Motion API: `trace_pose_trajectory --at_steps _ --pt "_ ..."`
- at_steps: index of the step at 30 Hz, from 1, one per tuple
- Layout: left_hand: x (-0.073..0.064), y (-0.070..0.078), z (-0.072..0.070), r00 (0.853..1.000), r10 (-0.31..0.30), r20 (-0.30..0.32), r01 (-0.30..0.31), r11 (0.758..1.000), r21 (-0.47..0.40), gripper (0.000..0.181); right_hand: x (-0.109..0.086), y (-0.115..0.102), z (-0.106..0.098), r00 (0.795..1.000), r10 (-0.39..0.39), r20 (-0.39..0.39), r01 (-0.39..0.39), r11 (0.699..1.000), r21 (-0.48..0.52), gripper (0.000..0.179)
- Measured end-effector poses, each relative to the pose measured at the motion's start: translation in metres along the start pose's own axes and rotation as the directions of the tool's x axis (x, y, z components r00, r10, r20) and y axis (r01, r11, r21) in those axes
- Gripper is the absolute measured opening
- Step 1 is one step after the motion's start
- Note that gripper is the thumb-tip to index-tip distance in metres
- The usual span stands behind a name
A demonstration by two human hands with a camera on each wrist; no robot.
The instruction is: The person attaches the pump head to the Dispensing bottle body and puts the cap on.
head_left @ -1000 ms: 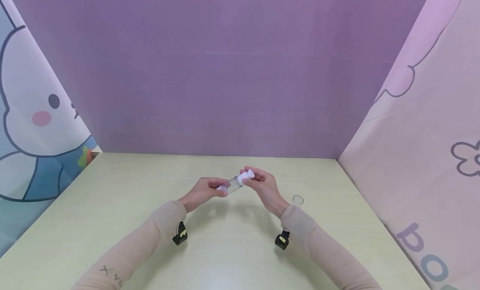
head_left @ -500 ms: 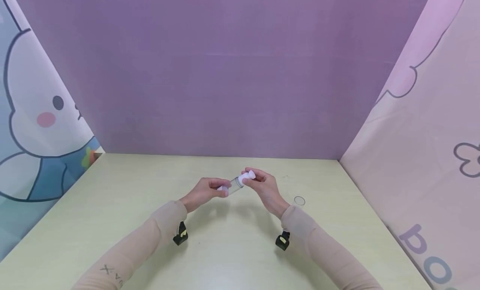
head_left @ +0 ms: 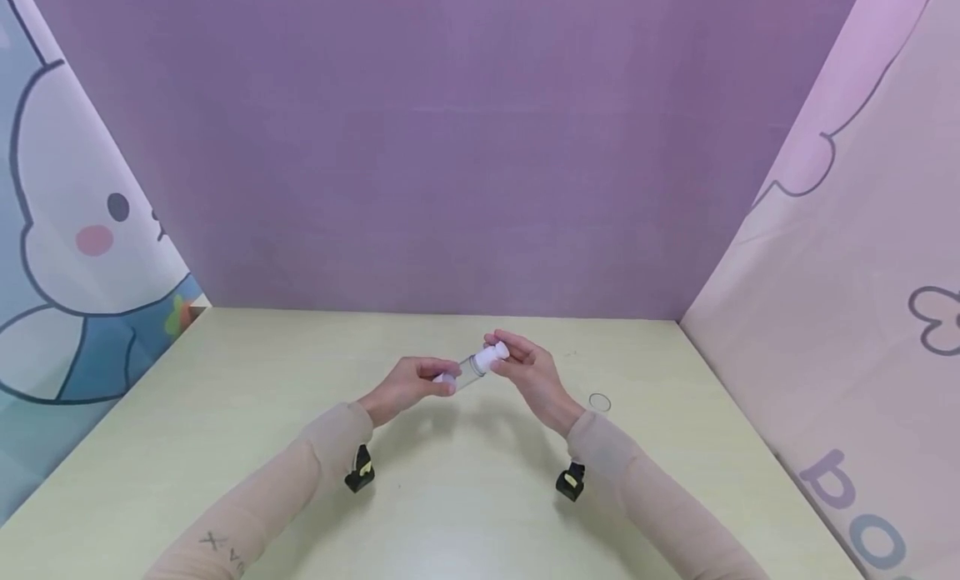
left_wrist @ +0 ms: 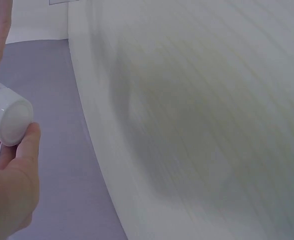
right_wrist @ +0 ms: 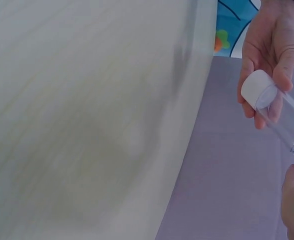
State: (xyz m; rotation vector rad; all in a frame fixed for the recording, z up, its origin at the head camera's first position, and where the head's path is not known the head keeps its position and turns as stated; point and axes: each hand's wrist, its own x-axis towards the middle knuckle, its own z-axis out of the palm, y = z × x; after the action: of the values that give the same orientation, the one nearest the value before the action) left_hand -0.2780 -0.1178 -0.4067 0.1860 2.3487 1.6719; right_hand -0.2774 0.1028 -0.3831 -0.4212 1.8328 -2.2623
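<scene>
A small clear bottle [head_left: 467, 373] with a white base and a white pump-like top is held tilted above the table, its top up to the right. My left hand [head_left: 405, 386] grips the white base [left_wrist: 16, 122] between thumb and fingers. The right hand [head_left: 536, 378] has its thumb and fingers around the white top [head_left: 489, 357]. In the right wrist view the see-through bottle body [right_wrist: 286, 122] spans between both hands, and most of the top is out of frame.
A clear round thing with a dark rim [head_left: 600, 402] lies on the pale table [head_left: 465, 513] beside my right wrist. A purple panel [head_left: 450, 147] stands along the back. Printed cloths hang on the left [head_left: 60, 180] and right [head_left: 847, 272]. Each wrist wears a small black camera.
The fingers and thumb of my right hand have shifted slightly on the white top, and that wrist has moved a little to the right. My left hand and the bottle stay nearly in place.
</scene>
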Motion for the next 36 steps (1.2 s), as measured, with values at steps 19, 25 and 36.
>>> trace_pose_trajectory --at_steps 19,25,36 --pt "0.001 0.0011 0.0022 1.0 0.015 0.01 -0.015 1.0 0.024 0.031 0.0003 0.0075 -0.0016 1.0 0.0 -0.015 0.0 1.0 -0.025 0.044" --pt "0.0014 -0.0003 0.0023 1.0 0.004 0.014 -0.004 1.0 0.011 0.035 0.0006 0.009 -0.0013 0.997 0.023 -0.071 -0.027 0.998 -0.052 0.042" --pt "-0.0015 0.005 0.0026 0.999 0.033 0.026 -0.034 0.999 0.017 0.033 -0.0006 0.0098 -0.0018 0.992 0.003 -0.123 -0.014 0.996 -0.09 0.046"
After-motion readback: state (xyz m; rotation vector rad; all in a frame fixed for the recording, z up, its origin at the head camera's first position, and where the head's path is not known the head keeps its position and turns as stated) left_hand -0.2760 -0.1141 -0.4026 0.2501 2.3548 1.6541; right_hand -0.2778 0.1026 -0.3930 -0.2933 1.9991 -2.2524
